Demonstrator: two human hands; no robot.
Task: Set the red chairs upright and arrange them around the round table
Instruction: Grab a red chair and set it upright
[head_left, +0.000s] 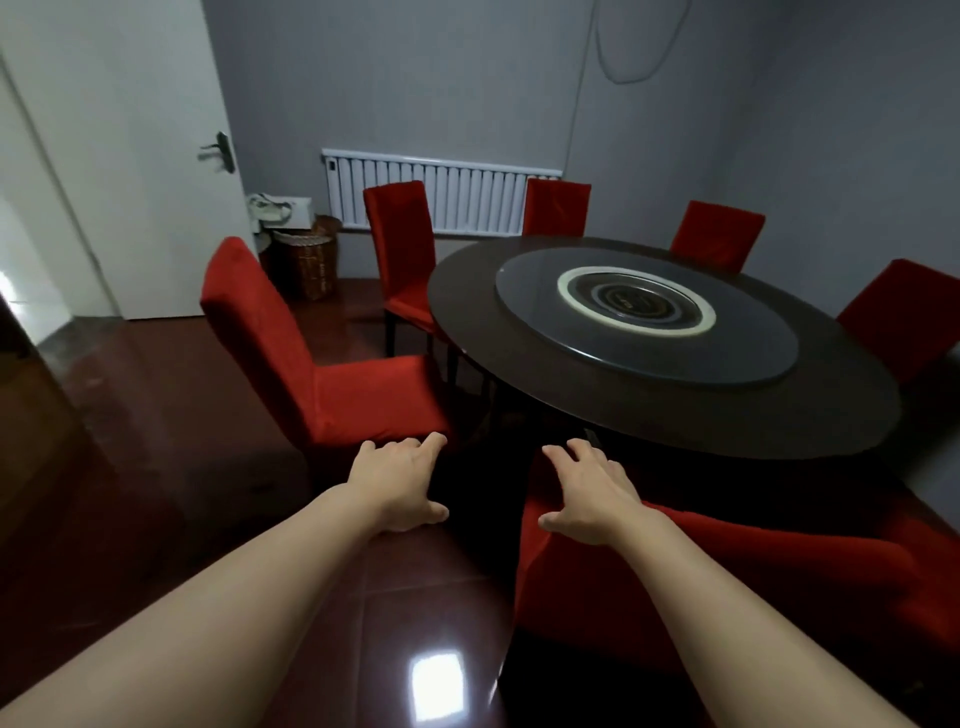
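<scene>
While five red chairs stand upright round the round table (779, 431), a sixth red chair (675, 587) at bottom right, nearest the camera, looks tipped or leaning, its red fabric running low across the frame w/ no seat or legs clearly readable, so its exact pose can't be told. Both arms reach fwd toward it. Left hand (400, 483) hovers palm down, fingers spread and relaxed, gripping nothing; its fingertips lie just by the front edge of the near-left chair (332, 374), though contact can't be confirmed. Right hand (592, 488) is likewise open, fingers splayed, over or resting on the top edge of the low chair, not yet curled round it. Judging by the reach, hands are placed to take hold of that chair and lift it upright, prob. the last one left. Near-left chair sits angled off the table, seat facing in; the back-left chair (402, 249) is tucked close to the rim. Three more chairs sit on the far side and at right: by the white radiator (441, 195), at the back (558, 208), back right (719, 234) and right (904, 317). Glass turntable (644, 358) tops the table; a wicker basket (306, 262) stands by the door (130, 156). Floor is glossy dark red tile.
</scene>
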